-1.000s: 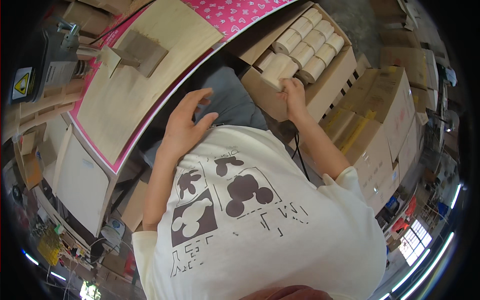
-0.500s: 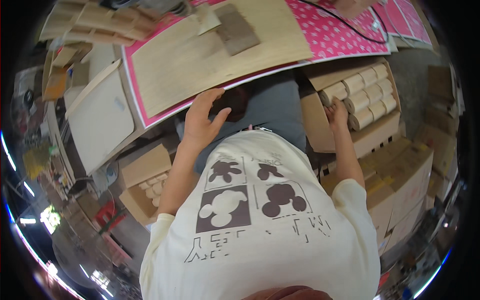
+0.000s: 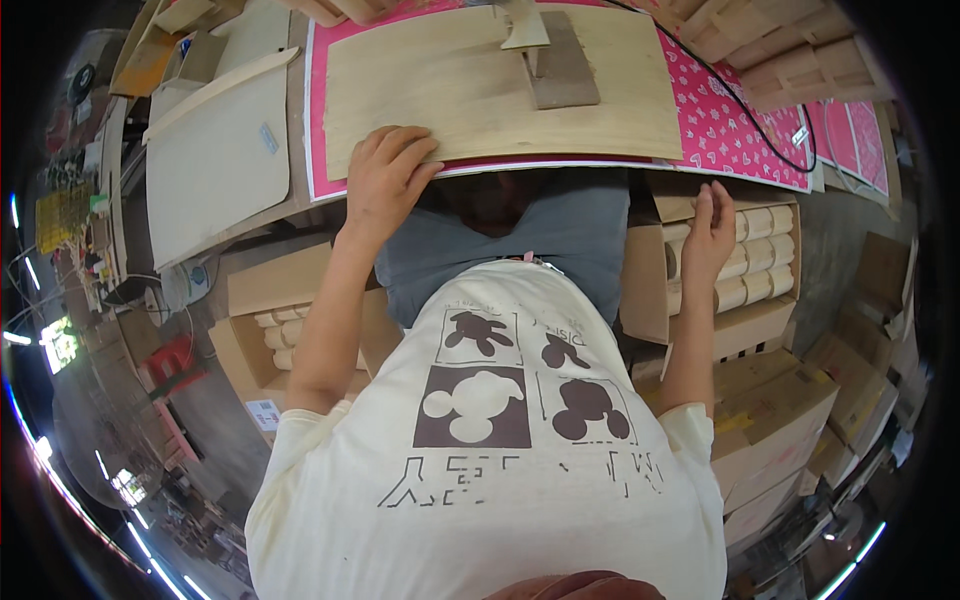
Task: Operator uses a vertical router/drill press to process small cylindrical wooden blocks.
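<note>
My left hand [image 3: 388,180] lies on the near left edge of a pale wooden board [image 3: 450,90]. Its fingers are stretched out over the board and nothing shows in them. On the right, my right hand [image 3: 710,228] is raised over an open cardboard box, just short of the table's front edge. Its fingers point up and away from me, and I see nothing held in them. Behind that hand, rows of pale wooden cylinders [image 3: 768,255] fill the cardboard box [image 3: 645,280]. A brown block [image 3: 565,80] sits on the board, with a pale, flared wooden piece [image 3: 527,28] above it.
Pink patterned sheeting [image 3: 715,120] covers the table, and a black cable [image 3: 735,95] crosses it. Stacked wooden pieces [image 3: 800,50] stand at the far right. Another box [image 3: 275,285] of wooden pieces is at my left. Closed cartons [image 3: 770,410] are stacked at lower right.
My right hand has come up out of the box, away from the cylinders, toward the table edge. My left hand has settled onto the board. The whole view has shifted.
</note>
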{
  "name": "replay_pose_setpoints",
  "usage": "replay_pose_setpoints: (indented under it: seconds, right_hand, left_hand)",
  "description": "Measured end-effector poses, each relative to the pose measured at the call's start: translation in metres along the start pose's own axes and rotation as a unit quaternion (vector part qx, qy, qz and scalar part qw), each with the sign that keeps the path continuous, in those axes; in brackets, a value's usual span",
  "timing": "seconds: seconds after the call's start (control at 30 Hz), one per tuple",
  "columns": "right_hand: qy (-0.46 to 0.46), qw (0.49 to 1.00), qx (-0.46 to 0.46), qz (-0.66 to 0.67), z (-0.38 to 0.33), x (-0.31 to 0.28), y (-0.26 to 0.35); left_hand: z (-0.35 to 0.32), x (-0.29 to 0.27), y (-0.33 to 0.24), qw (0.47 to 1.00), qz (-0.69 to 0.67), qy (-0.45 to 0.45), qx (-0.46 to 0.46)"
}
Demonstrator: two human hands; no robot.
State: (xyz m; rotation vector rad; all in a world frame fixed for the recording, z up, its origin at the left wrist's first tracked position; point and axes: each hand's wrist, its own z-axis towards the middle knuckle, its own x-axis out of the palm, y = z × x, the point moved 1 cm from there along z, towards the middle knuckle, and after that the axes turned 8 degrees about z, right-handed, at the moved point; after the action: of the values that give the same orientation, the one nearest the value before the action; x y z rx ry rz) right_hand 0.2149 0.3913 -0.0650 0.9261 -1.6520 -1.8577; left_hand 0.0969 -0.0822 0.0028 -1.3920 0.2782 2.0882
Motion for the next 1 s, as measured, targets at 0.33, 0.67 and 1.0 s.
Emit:
replay_pose_setpoints:
  seconds: [0.33, 0.67, 1.0]
  right_hand:
    - [0.095, 0.993, 0.072, 0.008, 0.048, 0.058, 0.016]
    - [0.107, 0.993, 0.051, -0.001, 0.048, 0.061, 0.015]
    - [0.084, 0.995, 0.046, 0.004, 0.050, 0.062, 0.006]
  left_hand:
    - [-0.018, -0.002, 0.015, 0.999, 0.008, -0.039, -0.022]
    - [-0.026, -0.006, 0.032, 0.999, -0.008, -0.044, -0.021]
    - [-0.044, -0.024, 0.073, 0.988, 0.060, -0.005, -0.141]
